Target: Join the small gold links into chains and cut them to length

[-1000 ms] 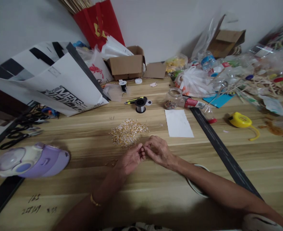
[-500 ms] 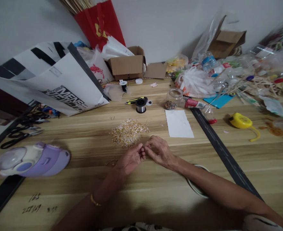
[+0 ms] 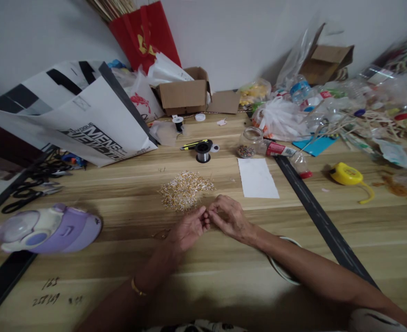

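Note:
My left hand [image 3: 190, 227] is palm up over the table, its thumb and fingertips pressed together. Against those fingertips, my right hand [image 3: 230, 218] makes a pinch with thumb and index finger. Whatever lies between the fingers is too small to make out. Just beyond my hands sits a tangled pile of gold and clear beaded wire [image 3: 185, 190]. Behind the pile stands a spool of silver wire [image 3: 203, 152], beside a yellow-and-black cutter [image 3: 189, 145]. A white sheet of paper [image 3: 257, 178] lies beyond my right hand.
A glass jar of beads [image 3: 250, 143] and a bottle with a red label [image 3: 279, 149] are behind the paper. Tape measure [image 3: 346, 174] at right; purple-and-white bottle [image 3: 51, 229] and scissors [image 3: 28, 193] at left. Bags, a cardboard box [image 3: 184, 96] and plastic bottles line the back.

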{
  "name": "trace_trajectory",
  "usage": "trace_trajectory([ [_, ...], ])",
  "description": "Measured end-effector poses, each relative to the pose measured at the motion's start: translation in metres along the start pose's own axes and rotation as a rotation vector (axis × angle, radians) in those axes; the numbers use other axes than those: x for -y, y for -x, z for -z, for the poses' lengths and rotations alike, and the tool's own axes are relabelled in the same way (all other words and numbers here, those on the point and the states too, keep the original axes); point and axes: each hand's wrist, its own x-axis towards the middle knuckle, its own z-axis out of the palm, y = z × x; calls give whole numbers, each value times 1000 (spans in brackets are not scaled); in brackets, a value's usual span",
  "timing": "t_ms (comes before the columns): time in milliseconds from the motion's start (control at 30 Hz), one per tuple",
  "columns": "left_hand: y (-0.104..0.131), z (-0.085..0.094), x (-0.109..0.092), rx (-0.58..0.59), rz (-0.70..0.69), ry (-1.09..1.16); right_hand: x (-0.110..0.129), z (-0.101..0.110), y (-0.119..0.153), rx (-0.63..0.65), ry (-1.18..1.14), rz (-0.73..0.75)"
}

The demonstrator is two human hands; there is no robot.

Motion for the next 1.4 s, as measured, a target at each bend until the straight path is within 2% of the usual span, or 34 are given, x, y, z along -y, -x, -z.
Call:
trace_trajectory([
  [967,-1,1,0,12,-22,-38,-3,-1,1,9,12,16],
  [1133,-1,2,1,19,-63,-89,-4,-1,2,4,12,19],
  [1400,-2,2,1,38,-202,-174,-3,0,0,15,11,13],
])
